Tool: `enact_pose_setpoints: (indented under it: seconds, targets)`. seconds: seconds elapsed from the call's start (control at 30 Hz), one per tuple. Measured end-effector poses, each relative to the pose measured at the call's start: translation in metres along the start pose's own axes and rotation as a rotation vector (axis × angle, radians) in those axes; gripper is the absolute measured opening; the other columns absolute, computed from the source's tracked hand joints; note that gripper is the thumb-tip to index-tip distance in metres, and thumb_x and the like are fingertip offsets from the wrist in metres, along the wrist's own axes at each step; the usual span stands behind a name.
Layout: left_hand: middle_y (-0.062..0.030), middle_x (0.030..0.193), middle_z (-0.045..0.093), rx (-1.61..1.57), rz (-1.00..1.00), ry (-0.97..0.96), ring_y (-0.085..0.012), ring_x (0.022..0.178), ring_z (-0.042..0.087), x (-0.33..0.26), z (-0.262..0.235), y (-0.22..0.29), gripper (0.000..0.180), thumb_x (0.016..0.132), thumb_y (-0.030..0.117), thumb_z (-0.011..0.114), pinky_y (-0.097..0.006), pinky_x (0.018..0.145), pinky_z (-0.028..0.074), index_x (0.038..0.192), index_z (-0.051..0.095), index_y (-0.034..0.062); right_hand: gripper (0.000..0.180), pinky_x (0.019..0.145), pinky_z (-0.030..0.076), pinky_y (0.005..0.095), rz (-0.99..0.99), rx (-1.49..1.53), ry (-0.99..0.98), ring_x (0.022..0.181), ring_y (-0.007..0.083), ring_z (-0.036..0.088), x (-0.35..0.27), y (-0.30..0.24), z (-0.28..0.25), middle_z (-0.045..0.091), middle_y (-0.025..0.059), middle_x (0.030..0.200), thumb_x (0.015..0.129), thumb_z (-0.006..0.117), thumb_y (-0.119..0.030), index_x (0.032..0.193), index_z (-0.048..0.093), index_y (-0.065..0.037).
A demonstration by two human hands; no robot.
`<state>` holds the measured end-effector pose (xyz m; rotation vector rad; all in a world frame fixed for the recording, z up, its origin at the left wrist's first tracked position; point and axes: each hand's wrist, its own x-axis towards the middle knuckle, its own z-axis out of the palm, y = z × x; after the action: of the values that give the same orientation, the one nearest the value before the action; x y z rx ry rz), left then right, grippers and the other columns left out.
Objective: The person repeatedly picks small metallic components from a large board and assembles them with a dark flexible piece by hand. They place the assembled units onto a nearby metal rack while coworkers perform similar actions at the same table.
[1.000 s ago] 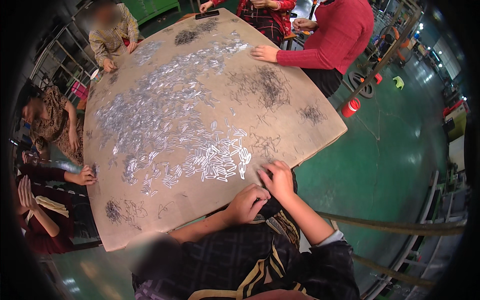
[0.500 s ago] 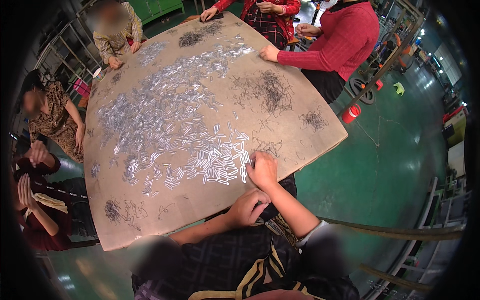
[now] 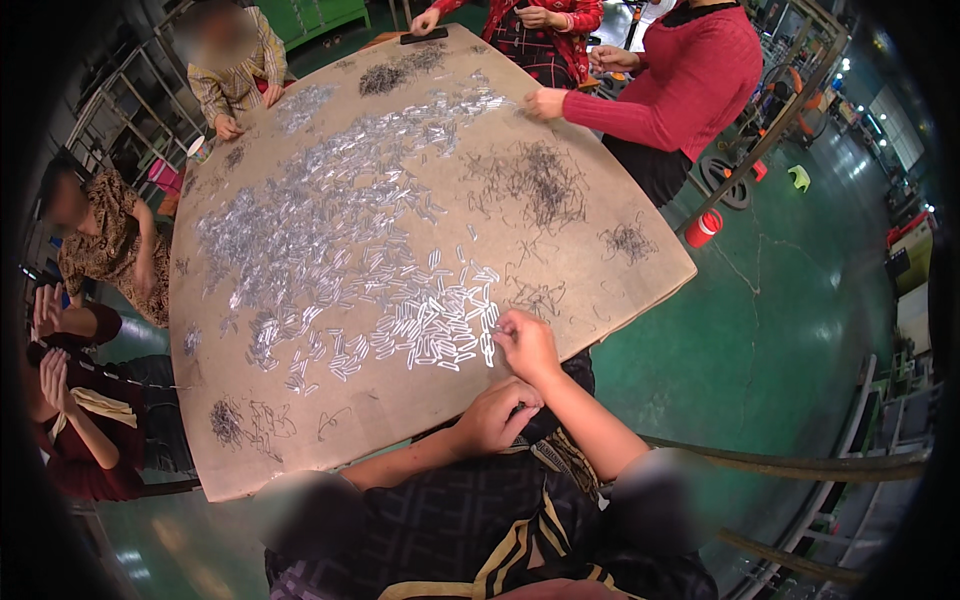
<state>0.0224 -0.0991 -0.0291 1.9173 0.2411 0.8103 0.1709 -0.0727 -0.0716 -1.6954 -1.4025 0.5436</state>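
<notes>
A large brown tabletop [image 3: 380, 420] carries a wide spread of small shiny oblong metal pieces [image 3: 432, 325]. My right hand [image 3: 530, 347] is over the near edge of the table, beside the right end of these pieces. Its thumb and fingers are pinched together, and whatever they hold is too small to make out. Closer to my body, my left hand [image 3: 492, 415] is curled closed just off the table edge, below my right wrist. Its grip hides what may be inside. A loose cluster of thin dark bent wires [image 3: 535, 298] lies just beyond my right hand.
A larger heap of dark wires [image 3: 540, 185] lies farther right; another small heap [image 3: 228, 420] is at the near left corner. Several people sit round the table, one in a red sweater [image 3: 690, 90]. A red container [image 3: 703, 228] stands past the right edge.
My right hand has shifted slightly back toward me and right, away from the metal pieces. My left hand stays nearly still. The person at the left has raised one hand.
</notes>
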Motion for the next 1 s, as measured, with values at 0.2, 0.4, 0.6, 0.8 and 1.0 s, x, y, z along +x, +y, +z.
enact_pose_setpoints:
  seconds: [0.2,0.4,0.6,0.8,1.0]
  targets:
    - [-0.0145,0.094,0.062,0.012,-0.02,-0.024,-0.0273,0.086,0.061,0.009,0.002,0.002,0.016,0.086,-0.007,0.057,-0.036,0.08,0.049,0.097,0.049,0.0013,0.014,0.058,0.046,0.0224,0.319,0.493,-0.053,0.063,0.0061,0.055,-0.032,-0.029,-0.083,0.066,0.0015,0.073,0.084,0.073,-0.008,0.094,0.072,0.002]
    - [-0.013,0.092,0.061,0.047,-0.035,-0.018,-0.0262,0.084,0.061,0.023,0.001,0.009,0.015,0.086,-0.006,0.059,-0.034,0.077,0.049,0.098,0.052,0.0009,0.014,0.06,0.047,0.0228,0.304,0.483,-0.009,0.067,0.0075,0.058,-0.067,-0.045,-0.111,0.066,0.0047,0.077,0.087,0.07,-0.007,0.096,0.072,0.004]
    - [-0.0137,0.086,0.06,0.072,-0.06,0.027,-0.0326,0.08,0.059,0.028,0.009,0.015,0.013,0.085,-0.001,0.063,-0.039,0.072,0.047,0.094,0.053,0.0024,0.013,0.062,0.048,0.0236,0.195,0.404,0.044,0.07,0.0114,0.061,-0.08,-0.056,-0.109,0.066,0.0075,0.08,0.087,0.068,-0.003,0.097,0.073,0.004]
    - [-0.0119,0.085,0.059,0.085,-0.054,0.077,-0.0224,0.072,0.059,0.025,0.014,0.011,0.015,0.085,-0.001,0.065,-0.032,0.065,0.048,0.095,0.054,0.0014,0.015,0.06,0.049,0.0278,0.087,0.17,0.085,0.065,0.0174,0.063,-0.084,-0.065,-0.108,0.067,0.0108,0.077,0.083,0.069,-0.003,0.098,0.073,0.001]
    - [-0.0141,0.086,0.061,0.052,-0.181,0.04,-0.0321,0.08,0.06,0.021,0.012,0.012,0.015,0.083,0.002,0.065,-0.039,0.069,0.048,0.093,0.054,0.0019,0.013,0.058,0.05,0.0329,0.023,0.046,0.118,0.061,0.0243,0.063,-0.089,-0.07,-0.105,0.064,0.0136,0.075,0.082,0.069,-0.003,0.094,0.073,0.0]
